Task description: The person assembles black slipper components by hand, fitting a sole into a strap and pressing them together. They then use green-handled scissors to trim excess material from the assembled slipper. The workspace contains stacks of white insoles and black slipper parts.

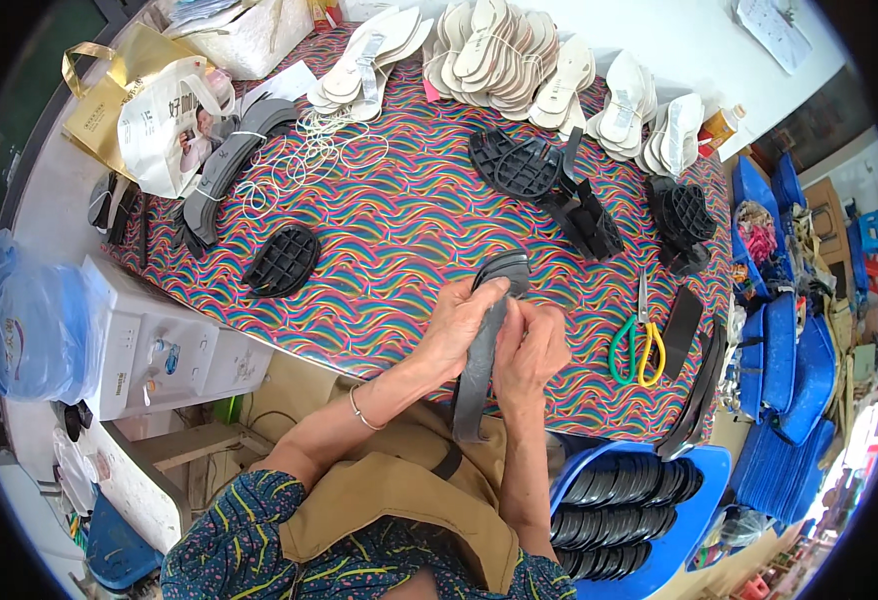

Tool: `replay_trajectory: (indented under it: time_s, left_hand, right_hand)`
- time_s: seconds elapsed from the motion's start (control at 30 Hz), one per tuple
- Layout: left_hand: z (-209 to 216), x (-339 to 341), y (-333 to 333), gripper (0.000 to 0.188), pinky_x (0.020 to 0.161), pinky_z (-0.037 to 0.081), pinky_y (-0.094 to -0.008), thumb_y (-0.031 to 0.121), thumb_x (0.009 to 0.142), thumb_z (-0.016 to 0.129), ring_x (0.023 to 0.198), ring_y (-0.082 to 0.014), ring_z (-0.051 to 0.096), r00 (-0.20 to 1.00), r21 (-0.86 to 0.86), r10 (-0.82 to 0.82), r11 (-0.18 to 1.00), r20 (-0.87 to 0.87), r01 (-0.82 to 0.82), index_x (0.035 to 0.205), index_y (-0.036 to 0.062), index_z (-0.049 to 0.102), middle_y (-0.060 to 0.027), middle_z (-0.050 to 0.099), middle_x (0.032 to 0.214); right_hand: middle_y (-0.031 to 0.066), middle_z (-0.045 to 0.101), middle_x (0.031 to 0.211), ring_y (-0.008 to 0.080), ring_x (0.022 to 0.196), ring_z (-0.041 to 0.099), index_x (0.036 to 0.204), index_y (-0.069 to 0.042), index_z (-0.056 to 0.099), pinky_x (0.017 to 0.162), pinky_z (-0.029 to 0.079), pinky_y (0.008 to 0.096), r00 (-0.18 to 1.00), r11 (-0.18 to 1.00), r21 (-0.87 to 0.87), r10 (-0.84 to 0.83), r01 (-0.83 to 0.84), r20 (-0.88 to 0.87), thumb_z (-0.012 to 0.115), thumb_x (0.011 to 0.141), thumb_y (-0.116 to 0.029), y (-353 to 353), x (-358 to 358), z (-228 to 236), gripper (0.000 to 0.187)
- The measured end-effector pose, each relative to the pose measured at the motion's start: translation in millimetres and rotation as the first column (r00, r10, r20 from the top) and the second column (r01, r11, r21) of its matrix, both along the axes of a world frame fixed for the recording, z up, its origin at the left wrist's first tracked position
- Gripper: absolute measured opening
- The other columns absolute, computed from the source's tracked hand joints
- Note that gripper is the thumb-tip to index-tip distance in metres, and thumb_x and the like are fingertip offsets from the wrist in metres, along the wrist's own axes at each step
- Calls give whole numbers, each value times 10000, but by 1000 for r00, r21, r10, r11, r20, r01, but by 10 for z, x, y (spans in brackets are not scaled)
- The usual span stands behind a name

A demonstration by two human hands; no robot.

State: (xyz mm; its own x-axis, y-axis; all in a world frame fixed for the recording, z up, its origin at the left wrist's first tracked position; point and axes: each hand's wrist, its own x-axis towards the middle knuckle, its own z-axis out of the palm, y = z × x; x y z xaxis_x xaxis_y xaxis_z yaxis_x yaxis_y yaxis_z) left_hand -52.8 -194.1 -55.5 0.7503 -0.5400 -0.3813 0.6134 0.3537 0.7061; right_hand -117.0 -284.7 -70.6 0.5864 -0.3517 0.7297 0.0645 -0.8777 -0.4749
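Observation:
My left hand (456, 318) is closed around a long dark strip (474, 385), its thumb pressing near the upper end. At that end a curved black piece (502, 266), shaped like a shoe heel, sits against the strip under my fingers. My right hand (532, 345) is closed with bent fingers pinching the strip's right edge. The strip's lower end hangs over the table's front edge, above my tan apron (404, 500). How strip and curved piece join is hidden by my fingers. Several black gridded heel pieces (285, 262) lie on the table.
Scissors (642, 335) with green and yellow handles lie to the right, beside dark strips (697, 395). Bundled pale insoles (494, 60) line the back. Loose white string (304, 160) and bundled grey strips (221, 180) lie left. A blue bin (699, 510) holds black pieces.

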Motion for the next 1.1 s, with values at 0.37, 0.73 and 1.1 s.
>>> replay_trajectory:
  time_s: [0.37, 0.73, 1.1]
  left_hand:
    - [3, 298, 118, 281, 480, 517, -321, 265, 977, 565, 537, -173, 605, 999, -19, -8, 1000, -41, 7, 983, -11, 617, -95, 645, 730]
    - [58, 1717, 872, 283, 601, 489, -346, 198, 967, 613, 678, -205, 560, 943, -381, 279, 864, -182, -329, 1112, -19, 504, -142, 592, 880]
    - [618, 1074, 670, 363, 622, 430, -321, 310, 1045, 491, 687, -161, 495, 995, -615, -56, 788, -83, -8, 1195, -20, 517, -93, 568, 871]
  right_hand:
    - [126, 584, 739, 266, 623, 569, 879, -8, 589, 549, 435, 364, 880, 818, 526, 408, -234, -244, 703, 825, 33, 357, -809, 186, 133]
    - [169, 644, 793, 335, 710, 662, 900, -60, 633, 600, 508, 441, 312, 982, 187, 168, 32, -935, 674, 869, -149, 356, -3186, -602, 103]
    - [211, 664, 995, 352, 931, 656, 1124, 20, 637, 798, 522, 398, 681, 937, 291, 84, 194, -727, 679, 845, -129, -42, -1994, 662, 319]
